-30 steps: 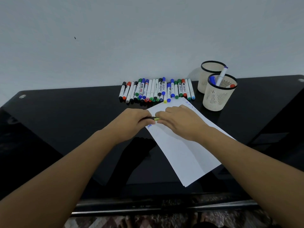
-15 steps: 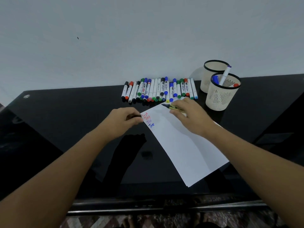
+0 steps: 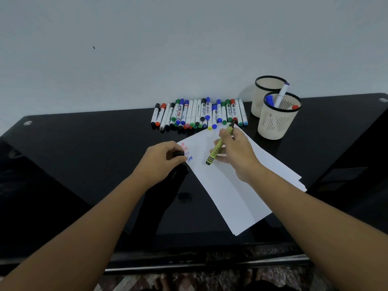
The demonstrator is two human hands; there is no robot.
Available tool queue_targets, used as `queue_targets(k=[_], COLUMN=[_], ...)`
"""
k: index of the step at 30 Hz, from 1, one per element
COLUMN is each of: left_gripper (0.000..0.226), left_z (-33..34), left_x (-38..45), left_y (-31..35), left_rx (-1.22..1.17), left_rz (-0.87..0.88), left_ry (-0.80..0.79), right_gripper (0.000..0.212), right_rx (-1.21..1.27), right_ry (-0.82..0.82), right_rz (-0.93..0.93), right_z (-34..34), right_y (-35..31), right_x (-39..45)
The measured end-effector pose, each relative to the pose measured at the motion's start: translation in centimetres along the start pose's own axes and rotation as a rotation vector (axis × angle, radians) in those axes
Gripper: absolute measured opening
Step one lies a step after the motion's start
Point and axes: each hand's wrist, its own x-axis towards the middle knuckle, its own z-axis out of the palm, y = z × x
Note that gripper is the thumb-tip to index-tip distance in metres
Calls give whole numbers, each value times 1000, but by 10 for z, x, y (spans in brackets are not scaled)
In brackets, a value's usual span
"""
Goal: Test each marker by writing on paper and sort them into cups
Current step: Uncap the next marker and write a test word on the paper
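A black glossy table [image 3: 84, 164] fills the lower half of the view. On it, angled from 10 o'clock toward 4 o'clock of the view's middle, lies the white paper [image 3: 231, 196], with small red and blue test scribbles [image 3: 188, 153] near its upper-left corner. At 12 o'clock of the paper, a row of markers [image 3: 199, 114] lies side by side along the table's far edge. At 2 o'clock of the paper stand two cream mesh cups with black rims: the near cup [image 3: 277, 122] holds a few markers, and the far cup [image 3: 266, 95] stands just behind it. The right hand [image 3: 237, 152] hovers over the paper, fingers curled round a yellow-green marker [image 3: 219, 145] whose dark tip points toward 1 o'clock. The left hand [image 3: 165, 158] rests at the paper's left edge, pinching a small black cap [image 3: 178, 153].
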Motion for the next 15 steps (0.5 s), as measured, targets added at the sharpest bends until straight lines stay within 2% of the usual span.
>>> queue_targets(k=[4,7,10,12,15], left_gripper=[26,37,41,41,39], left_z=[5,17,25,26,27], left_x=[-2,-7,-8,-6,-4], left_y=[-26,-38,-43,-45,-47], left_rx=[212,208,274,309,332], left_rz=[43,92,168,187,199], left_ry=[3,46,96,94,93], right_gripper=[59,33,37,32,31], right_rx=[-165,-209,-155,-121,-179], right_ry=[-97,-161,-274,-318,-271], right_rz=[49,-14,-29,-38,-129], right_z=[-2,-1,-1,1,3], right_y=[-2,0,0,5,18], right_x=[-4,-3,-6,-5,-6])
